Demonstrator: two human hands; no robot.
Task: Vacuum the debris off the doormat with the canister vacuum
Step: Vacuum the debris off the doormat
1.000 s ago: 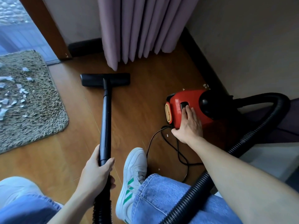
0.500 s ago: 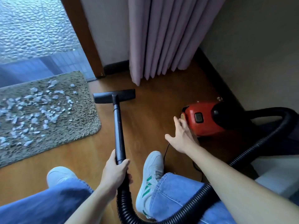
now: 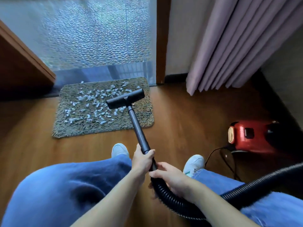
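A shaggy grey-brown doormat lies on the wood floor before a glass door, strewn with several white paper scraps. The black floor nozzle sits over the mat's right part, angled. Its dark wand runs back to my left hand, which grips the wand's lower end. My right hand holds the ribbed black hose just behind it. The red canister vacuum stands on the floor at the right.
A black power cord loops on the floor beside the canister. Pink curtains hang at the upper right, a wooden door frame next to them. My knees in blue jeans and white shoes fill the foreground.
My right hand left the canister and took hold of the hose. The nozzle moved from bare floor onto the doormat. The view swung left toward the mat.
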